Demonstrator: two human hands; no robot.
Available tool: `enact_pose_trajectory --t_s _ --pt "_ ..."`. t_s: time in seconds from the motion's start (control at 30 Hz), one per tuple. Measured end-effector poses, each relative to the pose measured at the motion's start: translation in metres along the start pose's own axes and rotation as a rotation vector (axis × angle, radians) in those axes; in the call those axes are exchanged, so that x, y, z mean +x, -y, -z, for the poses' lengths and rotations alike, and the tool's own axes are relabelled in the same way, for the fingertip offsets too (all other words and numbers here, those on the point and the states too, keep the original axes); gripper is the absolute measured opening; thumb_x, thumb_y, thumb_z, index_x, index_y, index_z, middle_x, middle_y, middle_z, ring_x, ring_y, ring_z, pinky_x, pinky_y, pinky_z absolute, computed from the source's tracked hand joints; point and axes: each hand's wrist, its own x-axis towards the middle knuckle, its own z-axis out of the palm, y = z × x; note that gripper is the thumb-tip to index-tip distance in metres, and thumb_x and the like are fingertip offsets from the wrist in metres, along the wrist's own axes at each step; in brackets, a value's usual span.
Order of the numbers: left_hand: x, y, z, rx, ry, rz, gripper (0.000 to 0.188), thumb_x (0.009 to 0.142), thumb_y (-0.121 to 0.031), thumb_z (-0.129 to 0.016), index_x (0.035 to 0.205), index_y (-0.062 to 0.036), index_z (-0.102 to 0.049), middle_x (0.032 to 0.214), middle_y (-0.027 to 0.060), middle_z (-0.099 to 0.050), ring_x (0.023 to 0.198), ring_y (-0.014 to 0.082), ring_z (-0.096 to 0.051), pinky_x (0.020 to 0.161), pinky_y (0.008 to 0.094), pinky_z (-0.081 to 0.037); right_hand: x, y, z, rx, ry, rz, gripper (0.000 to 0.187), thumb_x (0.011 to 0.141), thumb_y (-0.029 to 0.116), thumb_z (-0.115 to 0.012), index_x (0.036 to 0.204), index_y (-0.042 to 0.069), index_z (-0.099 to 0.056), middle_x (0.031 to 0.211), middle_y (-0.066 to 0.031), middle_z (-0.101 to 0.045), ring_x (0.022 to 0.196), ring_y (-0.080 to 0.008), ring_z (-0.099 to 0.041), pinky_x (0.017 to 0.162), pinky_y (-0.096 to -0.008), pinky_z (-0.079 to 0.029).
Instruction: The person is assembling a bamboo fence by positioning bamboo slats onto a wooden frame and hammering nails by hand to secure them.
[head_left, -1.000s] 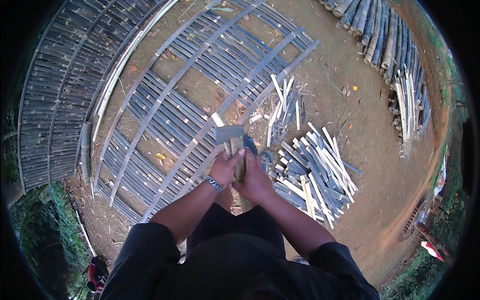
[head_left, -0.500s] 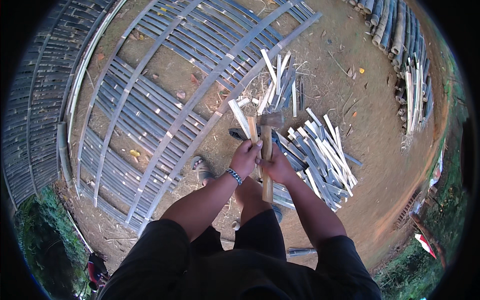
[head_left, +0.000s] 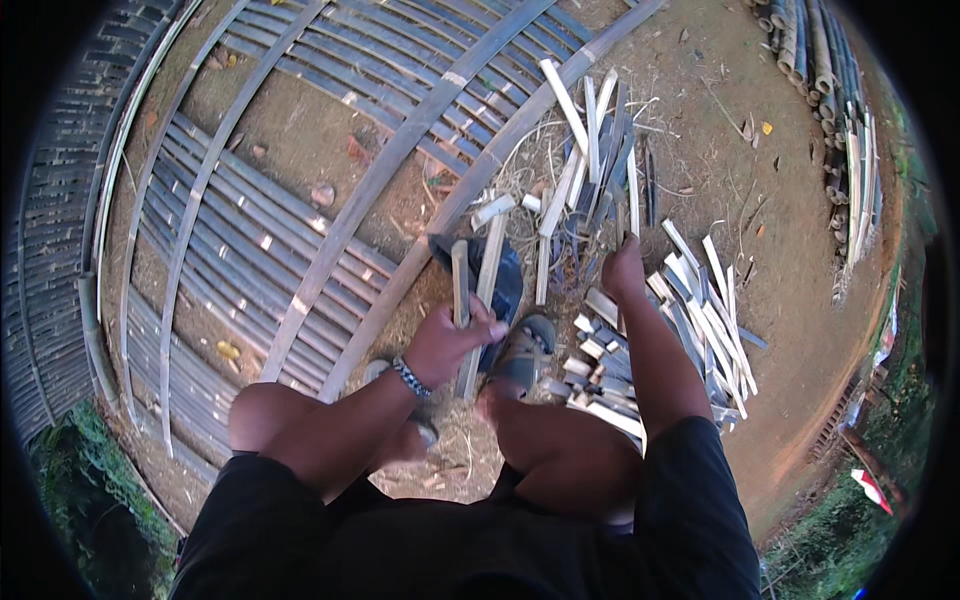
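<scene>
My left hand (head_left: 447,345) is wrapped around a short brown wooden stick (head_left: 460,275) that stands up from the fist, thumb stretched to the right. A pale bamboo strip (head_left: 490,262) slants right beside it and passes behind the fingers; whether the hand also grips it I cannot tell. Dark cloth (head_left: 508,280) lies behind the strip. Out to the right, my right hand (head_left: 625,272) is closed at the edge of the piled strips. A thin brownish piece shows above and below its fingers, too unclear to name. Loose split strips (head_left: 585,150) lie just beyond that hand.
Bundled split bamboo (head_left: 705,315) and short cut pieces (head_left: 600,365) lie at right. A large slatted bamboo frame (head_left: 330,215) covers the ground at left, with a woven panel (head_left: 60,220) beyond. Whole bamboo poles (head_left: 800,45) are stacked far right. My sandalled foot (head_left: 525,350) is close by.
My hands have moved apart: left toward the left with the stick, right out to the strips. The hammer-like tool seen between them is no longer recognisable. My knees are now bent wide.
</scene>
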Motion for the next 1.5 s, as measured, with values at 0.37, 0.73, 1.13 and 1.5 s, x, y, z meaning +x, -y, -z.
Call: enact_pose_trajectory --t_s 0.37,0.73,1.13,1.5 --pt "0.041 -0.043 -0.062 -0.391 0.279 0.102 0.078 0.083 0.01 -0.061 0.155 -0.0036 -0.035 0.096 0.0019 -0.052 0.091 0.011 -0.053 0.085 0.0265 -0.044 -0.07 0.05 0.032 0.69 0.341 0.287 0.102 0.077 0.034 -0.086 0.159 0.009 -0.032 0.149 -0.0229 -0.045 0.137 -0.0368 -0.048 0.116 -0.0464 -0.038" --pt "0.067 0.005 -0.038 -0.338 0.136 0.066 0.038 0.083 0.004 -0.058 0.12 -0.0037 -0.059 0.136 0.0148 -0.059 0.135 0.0281 -0.053 0.112 0.0445 -0.041 -0.065 0.012 0.033 0.231 0.077 0.05 0.071 0.079 0.015 -0.086 0.143 0.007 -0.056 0.112 -0.018 -0.072 0.101 -0.0385 -0.07 0.093 -0.0434 -0.055" --pt "0.056 0.075 0.058 -0.731 -0.014 0.176 0.061 0.102 -0.019 -0.06 0.156 -0.0066 -0.034 0.153 0.0195 -0.048 0.139 0.032 -0.05 0.108 0.0508 -0.047 -0.095 0.151 0.046 0.393 0.262 0.738 0.057 0.08 0.017 -0.085 0.131 0.005 -0.061 0.122 -0.0163 -0.068 0.102 -0.0322 -0.069 0.093 -0.0417 -0.054" --pt "0.064 0.103 0.079 -0.877 0.086 0.236 0.126 0.077 -0.098 -0.028 0.163 -0.0056 -0.025 0.162 0.021 -0.036 0.139 0.0356 -0.051 0.109 0.0504 -0.045 -0.081 0.129 -0.091 0.789 1.195 0.016 0.028 0.095 0.006 -0.072 0.121 0.002 -0.062 0.104 -0.0061 -0.071 0.096 -0.0126 -0.067 0.088 -0.0312 -0.053"
